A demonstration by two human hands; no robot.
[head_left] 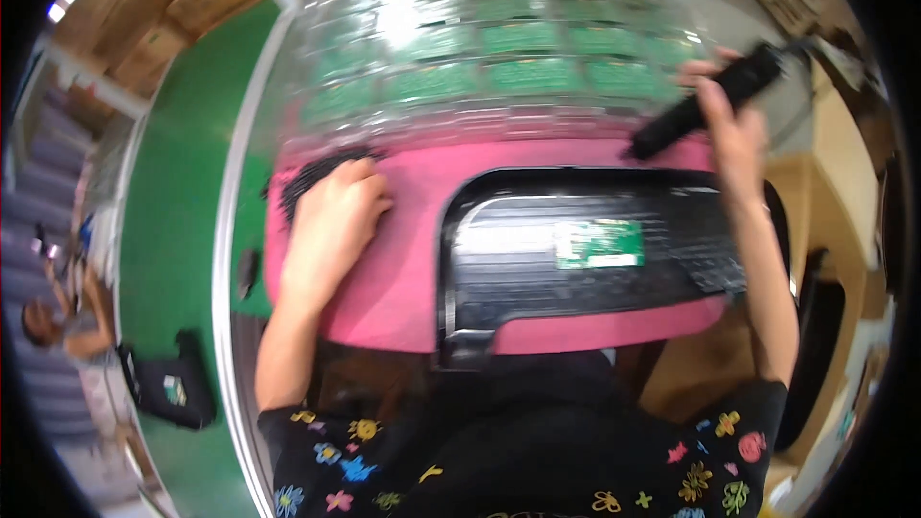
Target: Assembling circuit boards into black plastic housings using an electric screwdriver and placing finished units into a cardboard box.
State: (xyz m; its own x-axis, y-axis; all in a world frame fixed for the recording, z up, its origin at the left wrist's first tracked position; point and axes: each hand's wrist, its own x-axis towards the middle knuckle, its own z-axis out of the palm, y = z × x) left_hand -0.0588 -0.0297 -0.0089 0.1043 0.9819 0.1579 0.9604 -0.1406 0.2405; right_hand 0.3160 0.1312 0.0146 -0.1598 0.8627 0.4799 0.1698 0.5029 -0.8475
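Our right hand grips the long black tool, angled far-right; our left hand rests curled on the pink foam mat, left of the small green circuit board.

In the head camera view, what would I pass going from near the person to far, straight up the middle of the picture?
Black fixture with ridges → small green circuit board lying on it → pink mat → clear trays of green circuit boards.

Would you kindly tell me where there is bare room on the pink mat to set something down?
Bare pink mat lies between the left hand and the black tray, and in a strip above that tray. Farther back, the clear tray of green boards is crowded; the right hand holds a black tool.
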